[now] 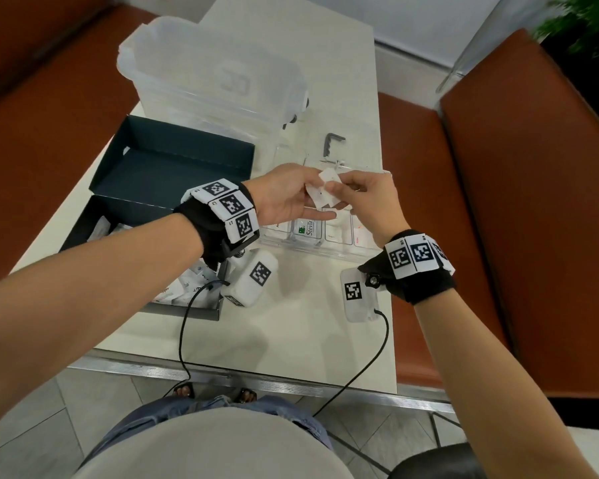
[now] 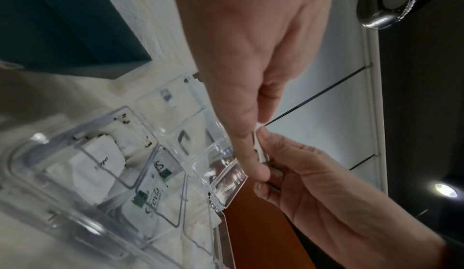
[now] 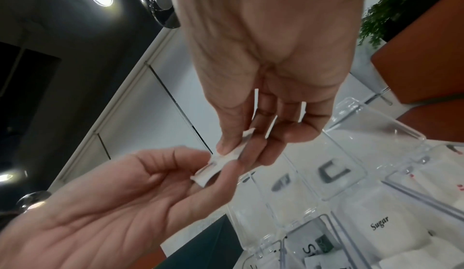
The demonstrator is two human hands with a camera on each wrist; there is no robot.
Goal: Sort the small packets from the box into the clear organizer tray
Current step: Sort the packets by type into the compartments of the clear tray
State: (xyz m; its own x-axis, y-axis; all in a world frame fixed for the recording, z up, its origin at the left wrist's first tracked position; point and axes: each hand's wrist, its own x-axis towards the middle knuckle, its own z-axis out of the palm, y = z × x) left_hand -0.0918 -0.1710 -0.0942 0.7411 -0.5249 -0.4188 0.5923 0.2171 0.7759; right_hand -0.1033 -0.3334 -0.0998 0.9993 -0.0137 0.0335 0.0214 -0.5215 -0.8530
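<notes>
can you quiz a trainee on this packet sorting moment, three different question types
1. True or false: the small white paper packets are held above the clear plastic organizer tray.
2. Which hands hold those packets? A) left hand only B) right hand only C) both
3. Fill in: the packet in the tray compartment beside the green-marked Stevia packet, seen from the right wrist, reads ____.

Key: 1 true; 2 C; 3 Sugar
</notes>
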